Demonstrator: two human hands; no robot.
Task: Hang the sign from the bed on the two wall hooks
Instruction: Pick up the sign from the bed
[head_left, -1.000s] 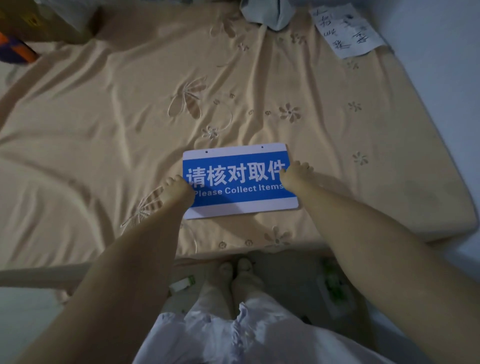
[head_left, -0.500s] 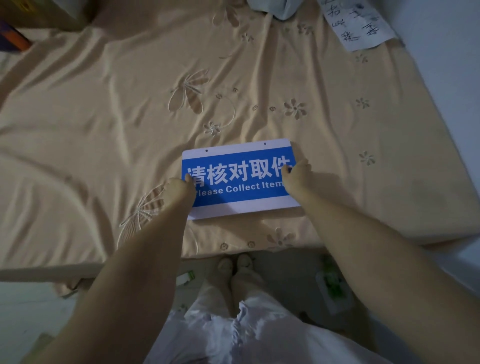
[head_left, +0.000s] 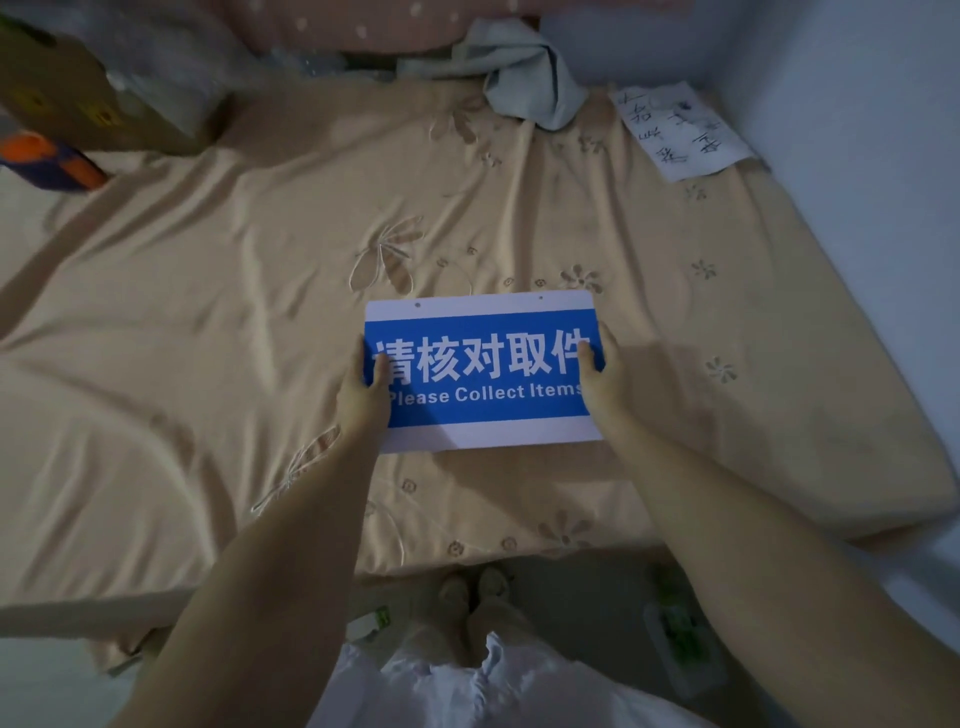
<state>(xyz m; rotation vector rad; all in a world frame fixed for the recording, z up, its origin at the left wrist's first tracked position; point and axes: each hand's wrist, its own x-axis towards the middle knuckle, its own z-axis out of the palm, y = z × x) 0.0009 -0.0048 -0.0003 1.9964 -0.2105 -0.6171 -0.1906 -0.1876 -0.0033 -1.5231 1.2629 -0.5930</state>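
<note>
A blue and white sign (head_left: 483, 371) reading "Please Collect Items", with two small holes along its top edge, is over the beige bed sheet (head_left: 208, 332) near the bed's front edge. My left hand (head_left: 363, 397) grips its left edge, thumb on the face. My right hand (head_left: 602, 382) grips its right edge the same way. The sign seems slightly lifted off the sheet. No wall hooks are in view.
A handwritten paper sheet (head_left: 678, 130) lies at the bed's far right by the pale wall (head_left: 857, 156). A grey cloth (head_left: 530, 83) and a cardboard box (head_left: 88, 104) sit at the back. My feet (head_left: 472, 587) stand on the floor below the bed edge.
Both hands have closed around the sign's side edges, thumbs now on its face, and the sign has moved slightly away from the bed's front edge.
</note>
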